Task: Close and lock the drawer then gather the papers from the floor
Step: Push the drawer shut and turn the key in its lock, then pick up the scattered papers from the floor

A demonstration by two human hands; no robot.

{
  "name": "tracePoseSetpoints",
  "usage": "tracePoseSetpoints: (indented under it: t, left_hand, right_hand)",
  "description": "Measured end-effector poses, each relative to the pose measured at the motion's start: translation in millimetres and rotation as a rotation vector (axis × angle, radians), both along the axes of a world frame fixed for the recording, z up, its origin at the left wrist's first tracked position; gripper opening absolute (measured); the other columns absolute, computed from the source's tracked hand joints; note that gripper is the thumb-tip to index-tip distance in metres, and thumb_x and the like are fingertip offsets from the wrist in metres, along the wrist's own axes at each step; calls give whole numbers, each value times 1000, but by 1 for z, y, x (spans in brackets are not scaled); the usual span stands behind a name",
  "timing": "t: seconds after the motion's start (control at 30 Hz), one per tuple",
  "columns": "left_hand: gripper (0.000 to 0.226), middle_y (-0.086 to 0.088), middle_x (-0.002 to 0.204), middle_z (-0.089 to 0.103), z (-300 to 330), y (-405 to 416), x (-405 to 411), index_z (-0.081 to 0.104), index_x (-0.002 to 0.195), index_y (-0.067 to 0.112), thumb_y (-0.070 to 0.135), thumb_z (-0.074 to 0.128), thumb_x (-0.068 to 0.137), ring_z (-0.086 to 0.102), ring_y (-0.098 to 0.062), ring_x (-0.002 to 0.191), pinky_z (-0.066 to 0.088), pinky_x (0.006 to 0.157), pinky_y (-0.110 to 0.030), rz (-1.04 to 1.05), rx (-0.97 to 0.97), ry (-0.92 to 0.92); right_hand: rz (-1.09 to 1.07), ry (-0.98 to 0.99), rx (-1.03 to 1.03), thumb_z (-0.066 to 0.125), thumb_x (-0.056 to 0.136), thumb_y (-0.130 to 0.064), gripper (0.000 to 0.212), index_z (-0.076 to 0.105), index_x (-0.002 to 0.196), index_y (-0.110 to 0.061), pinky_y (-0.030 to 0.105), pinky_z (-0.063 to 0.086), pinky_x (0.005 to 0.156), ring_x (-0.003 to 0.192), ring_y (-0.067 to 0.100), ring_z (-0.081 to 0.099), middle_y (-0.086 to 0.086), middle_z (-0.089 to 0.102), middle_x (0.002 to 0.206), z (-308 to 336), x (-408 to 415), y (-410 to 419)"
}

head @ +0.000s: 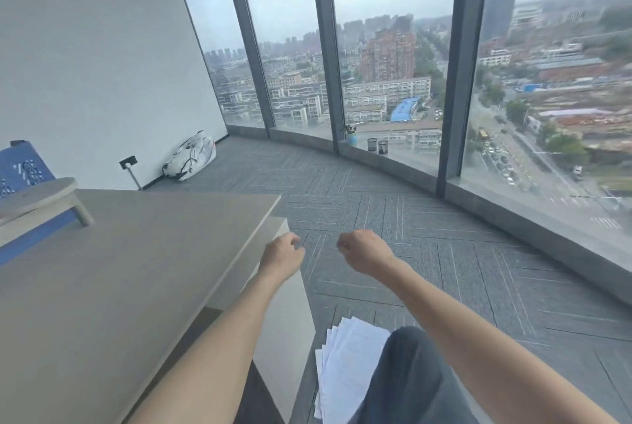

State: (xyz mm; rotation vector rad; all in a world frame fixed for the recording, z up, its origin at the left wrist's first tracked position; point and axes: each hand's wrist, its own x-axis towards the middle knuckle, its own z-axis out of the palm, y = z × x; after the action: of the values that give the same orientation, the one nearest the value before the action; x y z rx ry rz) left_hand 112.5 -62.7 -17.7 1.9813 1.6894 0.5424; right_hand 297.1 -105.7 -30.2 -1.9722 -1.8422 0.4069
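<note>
Both my arms reach forward over the carpet. My left hand [282, 254] hovers by the desk's corner, fingers curled loosely and holding nothing. My right hand [364, 251] is a loose fist a little to the right, also holding nothing. A fanned stack of white papers [345, 367] lies on the floor at the bottom, partly hidden by my dark trouser leg [410, 379]. A white cabinet [284, 314] stands under the grey desk [130, 273]; its drawer front is out of sight.
A small round stand [41, 196] sits on the desk at left, beside a blue panel [24, 170]. A white bag [191, 157] leans on the far wall. Two mesh cups [378, 146] and a small potted plant [351, 135] stand on the window ledge.
</note>
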Motion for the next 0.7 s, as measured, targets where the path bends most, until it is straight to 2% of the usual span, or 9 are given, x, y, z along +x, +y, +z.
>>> tracePoseSetpoints:
  t: [0.1, 0.2, 0.37, 0.5, 0.7]
  left_hand:
    - [36, -6, 132, 65, 3, 4, 11, 62, 127, 11, 18, 52, 92, 58, -25, 123, 42, 94, -27, -32, -12, -3]
    - [34, -7, 128, 66, 2, 12, 22, 63, 123, 11, 19, 53, 92, 60, -26, 118, 44, 92, -28, -56, -13, 1]
    - [31, -8, 125, 66, -10, 23, 49, 62, 120, 12, 21, 53, 93, 61, -28, 114, 47, 91, -32, -114, -47, 11]
    - [35, -8, 130, 65, -31, 35, 74, 60, 126, 11, 22, 53, 93, 60, -28, 118, 47, 96, -33, -148, -82, 24]
    - [41, -11, 134, 63, -74, 51, 103, 58, 132, 9, 21, 54, 92, 59, -29, 121, 46, 98, -34, -170, -158, 45]
  right_hand:
    - [-37, -8, 10, 47, 98, -11, 27, 73, 105, -11, 41, 58, 84, 98, 28, 69, 7, 74, 107, 13, 18, -13]
    - [-65, -21, 17, 48, 100, -15, 27, 74, 108, -14, 41, 57, 88, 100, 25, 68, 3, 75, 109, 24, 32, -24]
    - [-113, -29, 27, 48, 100, -17, 27, 73, 102, -10, 39, 57, 81, 95, 27, 68, 7, 74, 104, 29, 56, -36]
    - [-146, -10, 7, 47, 99, -14, 27, 73, 101, -7, 38, 55, 79, 93, 28, 68, 10, 74, 101, 19, 74, -35]
    - [-151, 86, -60, 50, 100, -19, 29, 74, 111, -8, 40, 56, 87, 100, 29, 68, 10, 76, 108, -19, 97, -20]
